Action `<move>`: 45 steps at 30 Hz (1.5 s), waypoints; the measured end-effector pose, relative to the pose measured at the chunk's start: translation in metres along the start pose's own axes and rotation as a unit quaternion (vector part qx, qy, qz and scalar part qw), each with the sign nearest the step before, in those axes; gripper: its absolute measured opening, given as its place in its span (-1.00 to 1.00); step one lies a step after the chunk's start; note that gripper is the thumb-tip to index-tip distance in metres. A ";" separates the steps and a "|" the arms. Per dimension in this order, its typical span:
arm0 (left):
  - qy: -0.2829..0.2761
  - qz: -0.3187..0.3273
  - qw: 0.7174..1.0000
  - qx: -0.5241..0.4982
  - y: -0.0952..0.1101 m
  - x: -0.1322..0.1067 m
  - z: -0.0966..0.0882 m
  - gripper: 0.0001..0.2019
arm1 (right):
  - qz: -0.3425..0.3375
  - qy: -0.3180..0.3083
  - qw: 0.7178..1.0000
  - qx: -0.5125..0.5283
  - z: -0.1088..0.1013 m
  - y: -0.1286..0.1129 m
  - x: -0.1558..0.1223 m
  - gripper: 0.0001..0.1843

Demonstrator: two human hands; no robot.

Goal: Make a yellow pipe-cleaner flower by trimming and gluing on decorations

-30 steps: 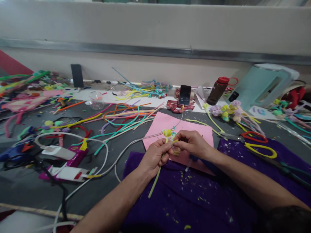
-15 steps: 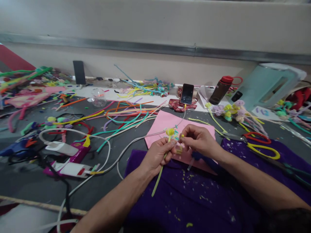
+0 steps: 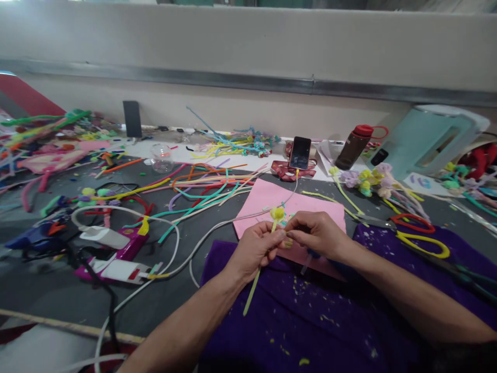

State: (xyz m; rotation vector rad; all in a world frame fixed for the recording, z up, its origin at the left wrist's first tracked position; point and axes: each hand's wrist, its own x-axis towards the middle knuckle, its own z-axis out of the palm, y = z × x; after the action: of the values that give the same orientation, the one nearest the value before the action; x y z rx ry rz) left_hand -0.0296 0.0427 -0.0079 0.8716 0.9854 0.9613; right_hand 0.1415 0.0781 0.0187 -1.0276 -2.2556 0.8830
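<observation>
My left hand (image 3: 261, 248) is closed around the light green stem of a pipe cleaner flower (image 3: 277, 214), whose yellow head sticks up above the thumb. The stem's free end (image 3: 250, 300) hangs below the palm, over purple cloth. My right hand (image 3: 316, 232) is pinched, its fingertips meeting the left thumb and fingers just below the flower head. Whatever lies in that pinch is too small and covered to make out. Under both hands lies a pink sheet (image 3: 256, 199) with small turquoise bits on it.
Scissors (image 3: 419, 235) with red and yellow handles rest at right on the purple cloth (image 3: 310, 321). Behind stand a phone (image 3: 300, 152), a dark bottle (image 3: 353, 147) and loose pipe cleaners (image 3: 202, 191). A white cable (image 3: 194, 246) crosses from the magenta power strip (image 3: 134, 243) at left.
My right hand has moved left and in to the left hand; the small yellow piece seen at its fingertips is now hidden. The view has shifted slightly.
</observation>
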 end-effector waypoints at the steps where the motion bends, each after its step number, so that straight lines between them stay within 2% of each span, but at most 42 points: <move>1: 0.000 0.000 1.000 -0.001 -0.001 0.000 0.000 -0.72 | 0.000 0.000 1.000 -0.007 0.001 0.000 0.000 -0.89; 9: -0.006 0.011 1.000 0.013 -0.001 0.002 -0.001 -0.71 | -0.017 0.012 1.000 -0.021 0.006 0.000 -0.003 -0.88; 12: -0.013 0.016 1.000 0.005 0.000 0.000 -0.001 -0.73 | 0.001 0.017 1.000 0.013 0.007 0.000 -0.003 -0.88; 15: -0.028 0.013 0.999 -0.009 0.001 -0.001 -0.002 -0.74 | 0.041 -0.009 0.994 0.098 0.007 0.000 -0.002 -0.87; 20: -0.033 0.002 0.999 -0.006 0.004 -0.003 -0.003 -0.73 | 0.094 -0.057 0.960 0.256 0.007 -0.001 -0.002 -0.81; 27: -0.083 0.000 0.996 -0.037 0.004 -0.005 -0.002 -0.73 | 0.085 -0.096 0.951 0.282 0.004 -0.001 -0.004 -0.76; 32: -0.098 -0.003 0.993 -0.062 0.004 -0.006 -0.002 -0.75 | 0.100 -0.073 0.934 0.336 0.005 0.005 -0.002 -0.79; 40: -0.107 -0.003 0.993 -0.049 0.004 -0.006 -0.002 -0.76 | 0.123 -0.133 0.872 0.454 0.003 0.012 -0.002 -0.82; 45: -0.112 -0.011 0.992 -0.061 0.003 -0.007 0.000 -0.79 | 0.133 -0.150 0.849 0.488 0.004 0.012 -0.003 -0.80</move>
State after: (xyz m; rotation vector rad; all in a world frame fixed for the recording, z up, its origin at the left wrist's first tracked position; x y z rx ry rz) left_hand -0.0320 0.0373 -0.0034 0.8443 0.7359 0.8736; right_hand 0.1461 0.0808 0.0066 -0.7140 -1.4667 2.1193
